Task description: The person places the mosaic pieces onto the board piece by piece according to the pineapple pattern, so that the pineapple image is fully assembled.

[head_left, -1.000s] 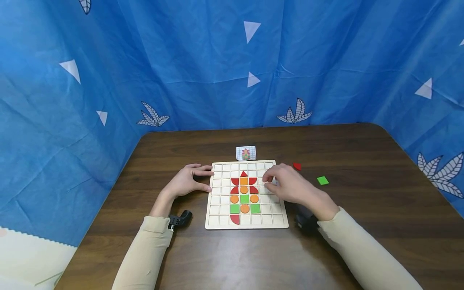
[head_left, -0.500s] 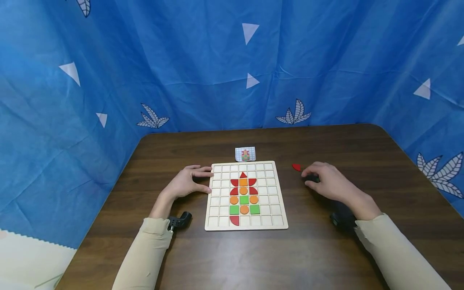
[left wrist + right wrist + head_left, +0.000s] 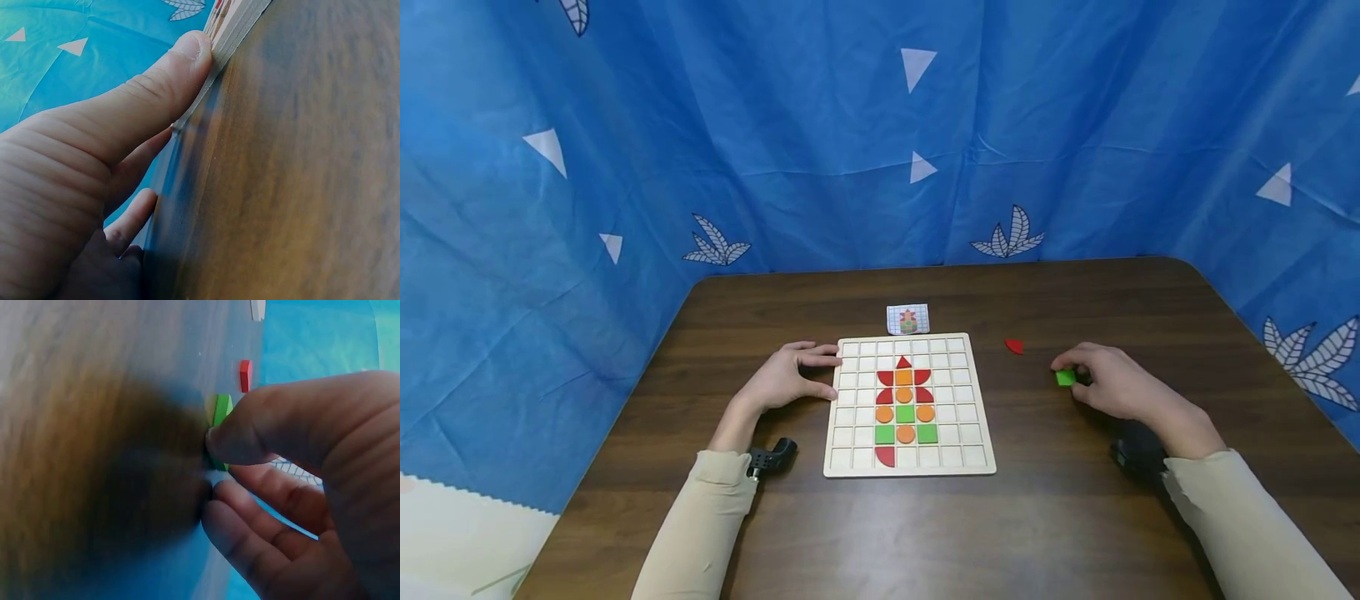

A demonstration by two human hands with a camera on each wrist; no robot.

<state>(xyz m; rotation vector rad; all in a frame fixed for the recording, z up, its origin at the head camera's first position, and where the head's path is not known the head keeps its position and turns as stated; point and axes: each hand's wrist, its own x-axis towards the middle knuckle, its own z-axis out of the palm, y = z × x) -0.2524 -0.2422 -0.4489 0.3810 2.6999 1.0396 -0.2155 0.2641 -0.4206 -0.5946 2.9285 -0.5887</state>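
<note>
A pale wooden grid board (image 3: 955,417) bears red, orange and green flat pieces laid in a figure. My left hand (image 3: 782,377) rests at its left edge, thumb and fingers extended; in the left wrist view the thumb (image 3: 172,69) lies on the board's edge. To the right of the board, my right hand (image 3: 1112,382) pinches a green square tile (image 3: 1065,378) between thumb and fingers, low over the table. In the right wrist view the thumb covers part of the green tile (image 3: 222,409). A red quarter-circle piece (image 3: 1014,346) lies between board and right hand.
A small printed card (image 3: 907,318) with a coloured figure on a grid lies just behind the board. All of this is on a dark wooden table (image 3: 880,533). Blue curtains (image 3: 820,125) hang behind the table and at its sides.
My right hand has left the board's right side, moved right past the red piece, and taken hold of the green tile. The left hand has stayed at the board's edge.
</note>
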